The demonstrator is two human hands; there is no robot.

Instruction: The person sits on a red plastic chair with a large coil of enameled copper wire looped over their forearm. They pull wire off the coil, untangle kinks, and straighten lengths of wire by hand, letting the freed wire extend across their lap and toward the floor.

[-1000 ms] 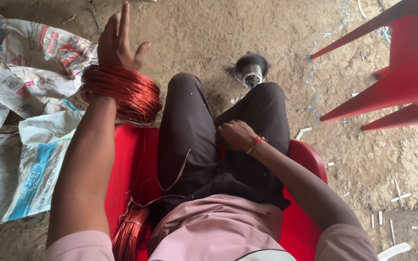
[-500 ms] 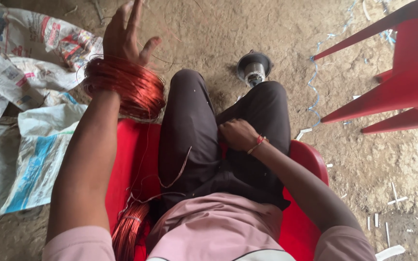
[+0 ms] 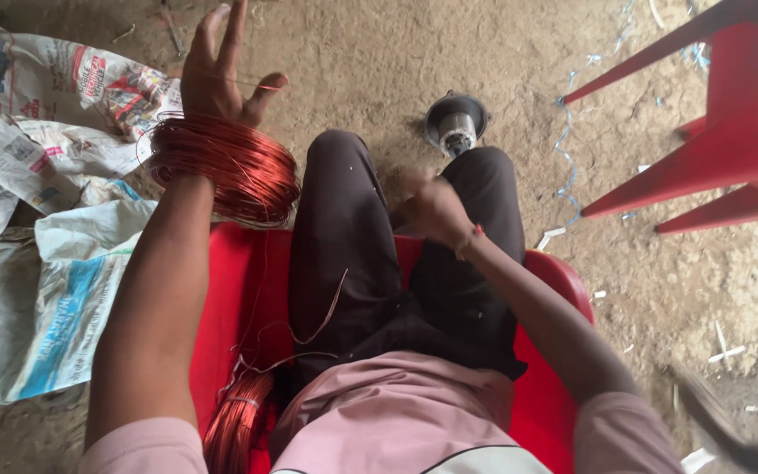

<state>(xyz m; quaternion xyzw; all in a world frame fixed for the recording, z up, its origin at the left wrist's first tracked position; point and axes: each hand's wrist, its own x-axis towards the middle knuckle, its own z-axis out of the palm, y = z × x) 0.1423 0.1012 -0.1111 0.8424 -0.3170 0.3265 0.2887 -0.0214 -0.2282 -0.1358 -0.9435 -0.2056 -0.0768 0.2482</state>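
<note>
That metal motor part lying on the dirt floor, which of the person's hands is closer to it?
Right. The right hand rests on the knee just below the metal motor part. The left hand is raised far to its left, with a copper wire coil around the wrist.

Single head-worn view, looking steeply down over the seated person's own chest and lap. Close range: forearms fill the lower frame. Red moulded plastic seat [image 3: 221,290] sits at 6 o'clock, sandy dirt floor [image 3: 370,53] at 12, crumpled printed newspapers [image 3: 54,96] at 10, upturned red plastic chair [image 3: 730,132] at 2.
</note>
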